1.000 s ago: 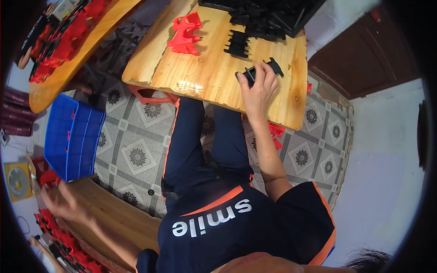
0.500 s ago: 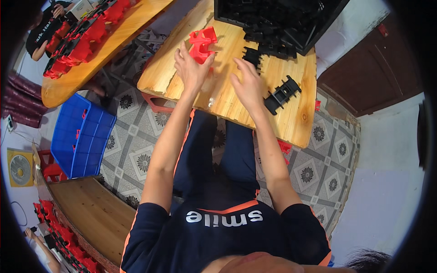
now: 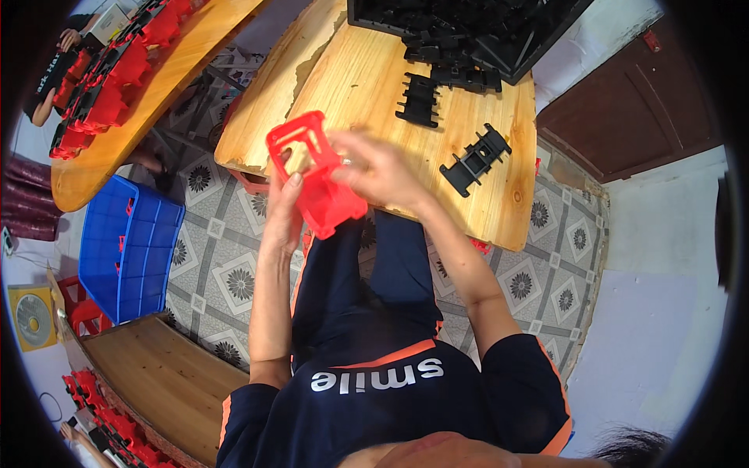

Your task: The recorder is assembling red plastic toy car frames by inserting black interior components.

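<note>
A red plastic frame-like part (image 3: 331, 204) with a rectangular opening at its far end is held up over the table's near edge, tilted. My left hand (image 3: 285, 199) grips it from the left, thumb on its near face. At its right side is my right hand (image 3: 374, 168), fingers bent against the part and blurred by motion. On the table to the right lies a black slotted plastic piece (image 3: 476, 160). A similar black piece (image 3: 419, 100) rests farther back, apart from both hands.
A black crate (image 3: 538, 58) full of black pieces stands at the table's (image 3: 328, 86) far side, several pieces spilling out. Left are a blue crate (image 3: 129, 249) and another table (image 3: 175, 86) with red and black parts, where a person's hand (image 3: 69, 39) shows.
My left hand has lifted the red part off the table, bringing it nearer and turning it. My right hand has moved left from beside the black piece to the red part.
</note>
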Tool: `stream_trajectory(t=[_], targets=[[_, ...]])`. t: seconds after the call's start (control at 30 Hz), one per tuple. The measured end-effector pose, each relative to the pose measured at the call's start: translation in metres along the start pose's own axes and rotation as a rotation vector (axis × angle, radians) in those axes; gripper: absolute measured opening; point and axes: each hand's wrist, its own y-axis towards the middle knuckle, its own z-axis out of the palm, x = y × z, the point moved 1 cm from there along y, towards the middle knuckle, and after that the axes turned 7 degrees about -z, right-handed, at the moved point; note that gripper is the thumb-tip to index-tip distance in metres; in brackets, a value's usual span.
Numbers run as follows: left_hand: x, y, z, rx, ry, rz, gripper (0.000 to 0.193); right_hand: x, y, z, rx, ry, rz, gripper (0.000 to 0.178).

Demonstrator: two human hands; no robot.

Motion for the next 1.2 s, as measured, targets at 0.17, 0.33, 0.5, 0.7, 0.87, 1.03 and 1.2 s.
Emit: stream_trajectory(t=[0.17,0.33,0.5,0.7,0.87,1.03,1.2], targets=[[-0.002,-0.014,0.016,-0.012,-0.167,-0.087,0.088,-0.058,-0.011,-0.065,-0.007,-1.101,0.075,0.055],[0.003,-0.027,0.001,-0.008,-0.14,-0.054,0.083,-0.03,-0.009,-0.067,0.033,-0.817,0.142,0.048],[-0.007,-0.032,0.008,0.081,-0.203,-0.08,0.076,-0.078,0.018,-0.09,0.007,-0.702,0.082,0.032],[-0.002,-0.034,-0.004,-0.062,-0.231,0.016,0.076,-0.08,0.018,-0.083,0.236,-0.485,0.278,0.028],[0.001,-0.032,-0.015,-0.071,-0.317,0.065,0.075,-0.056,0.002,-0.08,0.223,-0.442,0.278,0.023],[0.005,-0.031,-0.016,-0.055,-0.365,0.113,0.081,0.001,-0.015,-0.061,0.001,-0.301,0.293,0.024],[0.009,-0.034,-0.012,0.007,-0.381,0.153,0.093,0.089,-0.035,0.006,-0.282,-0.306,0.12,0.026]])
